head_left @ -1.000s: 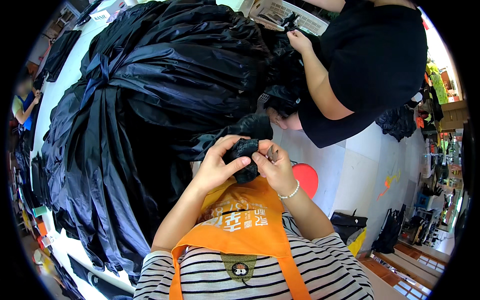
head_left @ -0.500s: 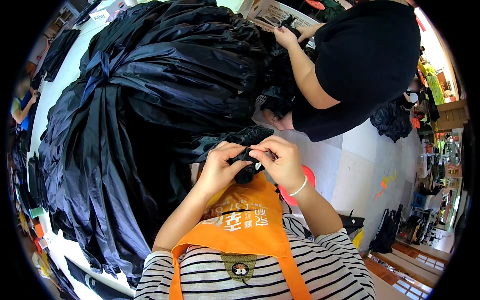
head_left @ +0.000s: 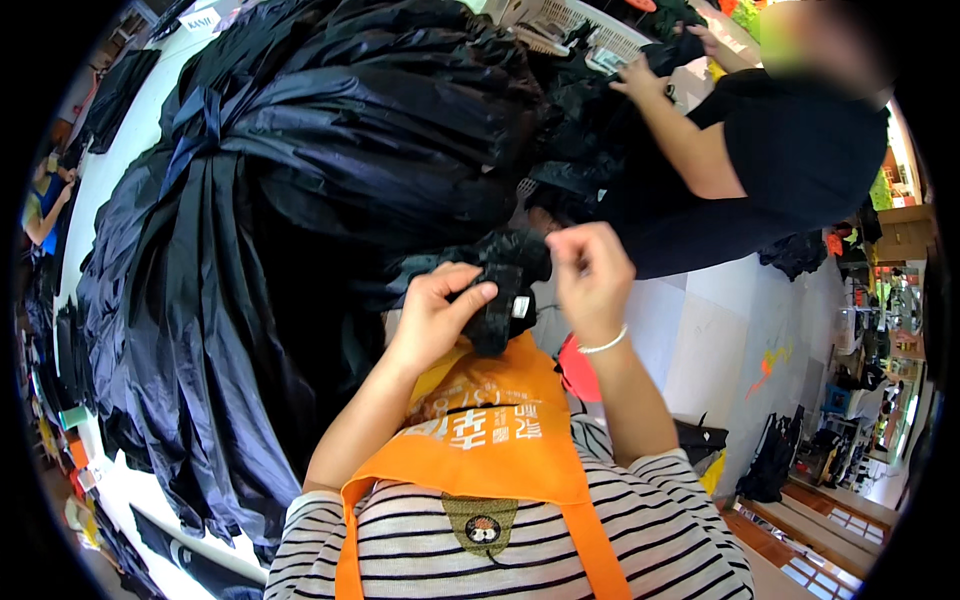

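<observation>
Just above my orange apron (head_left: 480,440), my left hand (head_left: 435,315) grips the bunched edge of a black garment (head_left: 495,295), thumb on top. A small white label (head_left: 521,306) shows on that edge. My right hand (head_left: 595,280) is raised to the right, apart from the garment, with its fingers curled together in a pinch. Anything between those fingertips is too small and blurred to make out. Left of my hands lies a big heap of shiny black fabric (head_left: 330,140), gathered and tied with a strip of the same cloth.
A co-worker in black (head_left: 790,150) bends at the upper right, handling dark cloth beside a cream plastic crate (head_left: 590,30). A red round stool (head_left: 580,370) stands below my right hand. Black bundles (head_left: 775,455) lie on the grey floor. Another person (head_left: 48,205) is at far left.
My right hand has come off the black garment and moved up and right. The label now shows fully in my left hand's hold. The co-worker has shifted right and partly straightened.
</observation>
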`<state>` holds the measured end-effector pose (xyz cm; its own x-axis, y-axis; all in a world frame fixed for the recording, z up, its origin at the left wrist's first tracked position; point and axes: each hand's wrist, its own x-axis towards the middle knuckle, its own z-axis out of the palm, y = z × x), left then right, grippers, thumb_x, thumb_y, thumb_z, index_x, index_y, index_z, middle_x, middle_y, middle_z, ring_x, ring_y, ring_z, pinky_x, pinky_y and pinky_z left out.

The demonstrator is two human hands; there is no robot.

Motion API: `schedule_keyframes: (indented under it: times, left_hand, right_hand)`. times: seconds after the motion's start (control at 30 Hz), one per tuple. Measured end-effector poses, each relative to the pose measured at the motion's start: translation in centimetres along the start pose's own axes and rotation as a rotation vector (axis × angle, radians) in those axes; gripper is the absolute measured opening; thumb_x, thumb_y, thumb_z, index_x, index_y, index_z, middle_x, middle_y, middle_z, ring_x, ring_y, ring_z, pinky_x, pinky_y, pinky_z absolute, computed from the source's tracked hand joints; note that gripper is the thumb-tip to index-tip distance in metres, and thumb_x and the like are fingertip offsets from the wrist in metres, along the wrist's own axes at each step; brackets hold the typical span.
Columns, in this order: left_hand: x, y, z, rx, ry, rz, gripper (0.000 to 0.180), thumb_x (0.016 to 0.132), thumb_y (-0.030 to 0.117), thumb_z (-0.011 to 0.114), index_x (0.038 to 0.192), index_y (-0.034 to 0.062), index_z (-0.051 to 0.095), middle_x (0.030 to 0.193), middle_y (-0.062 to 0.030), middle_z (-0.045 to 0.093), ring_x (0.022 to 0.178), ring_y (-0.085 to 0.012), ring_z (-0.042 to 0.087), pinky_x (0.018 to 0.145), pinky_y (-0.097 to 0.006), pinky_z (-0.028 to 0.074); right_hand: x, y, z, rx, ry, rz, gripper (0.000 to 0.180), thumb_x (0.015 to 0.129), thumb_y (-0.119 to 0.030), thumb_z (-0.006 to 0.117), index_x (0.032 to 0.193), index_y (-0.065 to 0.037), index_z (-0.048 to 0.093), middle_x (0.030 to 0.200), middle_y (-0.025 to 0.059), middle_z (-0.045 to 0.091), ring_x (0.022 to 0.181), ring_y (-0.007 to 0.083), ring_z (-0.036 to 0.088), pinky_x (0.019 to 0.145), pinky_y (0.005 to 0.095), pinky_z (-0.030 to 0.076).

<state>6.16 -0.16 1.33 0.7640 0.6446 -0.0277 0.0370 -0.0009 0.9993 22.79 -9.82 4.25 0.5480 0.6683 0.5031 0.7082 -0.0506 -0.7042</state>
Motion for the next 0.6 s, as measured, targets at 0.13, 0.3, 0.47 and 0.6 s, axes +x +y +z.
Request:
schedule_keyframes:
  times: [0.13,0.3,0.47,0.6]
  left_hand:
    - [0.4,-0.5,-0.5,-0.167,0.002,-0.021,0.019,0.086,0.006,0.068,0.101,-0.0048,0.067,0.09,-0.0078,0.066,0.084,-0.0132,0.058,0.078,-0.025,0.045]
    - [0.3,-0.1,-0.4,-0.132,0.033,-0.059,0.019,0.086,0.008,0.068,0.099,-0.0046,0.068,0.088,-0.0066,0.066,0.081,-0.0099,0.057,0.075,-0.024,0.046]
    - [0.4,0.9,0.2,-0.107,0.116,-0.192,0.02,0.085,0.013,0.071,0.093,-0.0049,0.069,0.075,-0.004,0.065,0.072,-0.0075,0.056,0.064,-0.024,0.045]
    - [0.4,0.8,0.3,0.131,0.129,-0.001,0.014,0.085,0.01,0.07,0.084,-0.0041,0.069,0.072,0.0007,0.061,0.067,-0.0036,0.049,0.06,-0.021,0.039]
  right_hand:
    - [0.5,-0.2,-1.9,0.418,-0.228,0.381,0.009,0.09,-0.009,0.064,0.091,-0.001,0.066,0.079,-0.0018,0.061,0.064,0.0022,0.048,0.056,0.0181,0.038]
    - [0.1,-1.3,-1.3,0.348,-0.399,0.215,0.023,0.078,-0.003,0.076,0.099,-0.003,0.067,0.09,-0.0018,0.059,0.062,0.0002,0.042,0.053,0.0167,0.033]
    - [-0.2,-2.3,-0.9,0.22,-0.321,0.183,0.025,0.075,-0.005,0.078,0.096,-0.004,0.065,0.084,0.0032,0.06,0.067,0.0097,0.057,0.058,0.0222,0.046]
    - [-0.7,-1.2,-0.1,0.242,-0.354,0.207,0.021,0.077,-0.003,0.075,0.095,-0.004,0.065,0.084,0.0043,0.06,0.066,0.0116,0.058,0.057,0.0239,0.046]
